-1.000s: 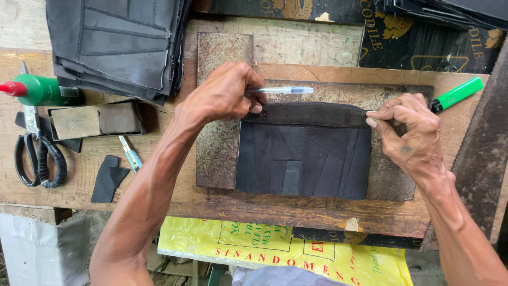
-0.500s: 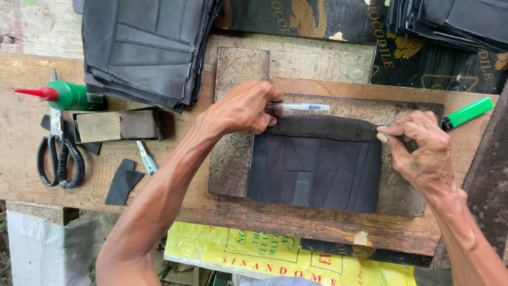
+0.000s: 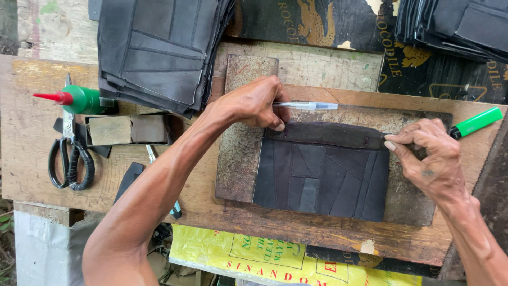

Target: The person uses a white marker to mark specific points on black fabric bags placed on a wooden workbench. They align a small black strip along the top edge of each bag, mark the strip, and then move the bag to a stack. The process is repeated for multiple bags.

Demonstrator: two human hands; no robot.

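A black leather wallet panel (image 3: 323,175) lies flat on a worn stone slab (image 3: 238,153) on the wooden workbench. My left hand (image 3: 256,103) holds a clear pen (image 3: 307,106) and presses its thumb on the panel's upper left corner. At the panel's upper right edge, my right hand (image 3: 426,159) pinches the folded top strip. That hand also grips a green marker (image 3: 476,123), which sticks out past the fingers.
A stack of black leather pieces (image 3: 159,53) sits at the back left, another stack (image 3: 460,26) at the back right. A green glue bottle with a red tip (image 3: 76,99), black-handled scissors (image 3: 69,159), small blocks (image 3: 127,130) and a yellow bag (image 3: 264,259) lie nearby.
The view has shifted, so everything sits further right and lower in frame. Both hands stay at the panel's top corners, with the left thumb pressed down more firmly on the corner.
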